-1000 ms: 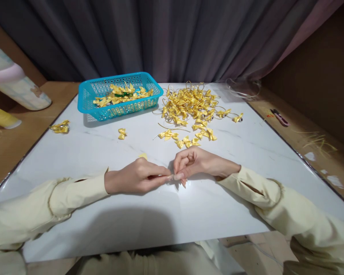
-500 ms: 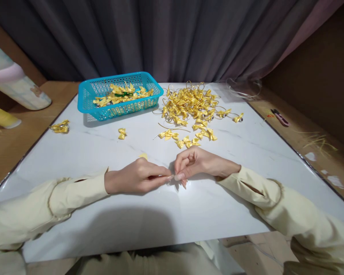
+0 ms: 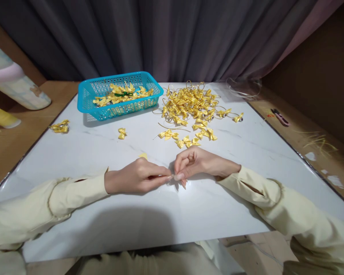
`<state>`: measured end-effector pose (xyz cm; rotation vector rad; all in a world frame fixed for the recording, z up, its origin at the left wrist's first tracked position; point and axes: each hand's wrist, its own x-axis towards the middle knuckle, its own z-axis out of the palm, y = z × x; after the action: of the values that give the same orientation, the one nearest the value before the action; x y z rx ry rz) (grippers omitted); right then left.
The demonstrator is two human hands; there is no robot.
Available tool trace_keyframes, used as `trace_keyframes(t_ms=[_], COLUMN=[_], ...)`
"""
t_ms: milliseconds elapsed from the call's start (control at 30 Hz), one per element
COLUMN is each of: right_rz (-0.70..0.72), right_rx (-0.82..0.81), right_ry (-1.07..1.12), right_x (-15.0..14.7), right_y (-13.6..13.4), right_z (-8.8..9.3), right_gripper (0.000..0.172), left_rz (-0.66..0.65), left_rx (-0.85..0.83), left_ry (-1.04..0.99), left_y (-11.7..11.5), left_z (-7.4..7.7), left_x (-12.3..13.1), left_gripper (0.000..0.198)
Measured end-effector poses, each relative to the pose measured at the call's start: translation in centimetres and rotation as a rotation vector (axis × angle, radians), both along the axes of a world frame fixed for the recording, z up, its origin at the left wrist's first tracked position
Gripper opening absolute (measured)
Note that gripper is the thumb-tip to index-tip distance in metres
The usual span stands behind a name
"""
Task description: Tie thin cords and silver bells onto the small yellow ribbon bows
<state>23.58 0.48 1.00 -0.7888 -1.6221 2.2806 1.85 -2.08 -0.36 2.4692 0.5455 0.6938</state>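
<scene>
Over the front middle of the white marbled table (image 3: 132, 225), my left hand (image 3: 140, 175) and my right hand (image 3: 193, 164) meet fingertip to fingertip. Both are closed in a pinch. Whatever lies between the fingertips is too small to make out. A yellow piece (image 3: 143, 156) shows just behind my left hand, partly hidden by it. Beyond my right hand lie several loose yellow ribbon bows (image 3: 186, 142). Behind those is a heap of yellow bows with small silver bells and gold cords (image 3: 189, 101). One single bow (image 3: 122, 133) lies apart, farther to the left.
A blue plastic basket (image 3: 87, 110) holding yellow bows stands at the back left. More bows (image 3: 60, 126) lie at the left edge. A tumbler (image 3: 25, 88) is on the far left. Pink-handled snips (image 3: 281, 117) and thread scraps (image 3: 319, 143) lie right.
</scene>
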Motion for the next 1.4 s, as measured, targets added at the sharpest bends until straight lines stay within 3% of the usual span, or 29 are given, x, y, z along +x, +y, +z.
trace_keyframes(t_ms=[1400], right_rz=[0.000], right_rx=[-0.003], right_ry=[0.015], right_x=[0.03], right_y=[0.04], right_z=[0.18], right_gripper=[0.010], left_rz=[0.004], left_rx=[-0.009], left_ry=[-0.021], left_y=[-0.10], left_z=[0.08], left_x=[0.02], left_gripper=[0.020])
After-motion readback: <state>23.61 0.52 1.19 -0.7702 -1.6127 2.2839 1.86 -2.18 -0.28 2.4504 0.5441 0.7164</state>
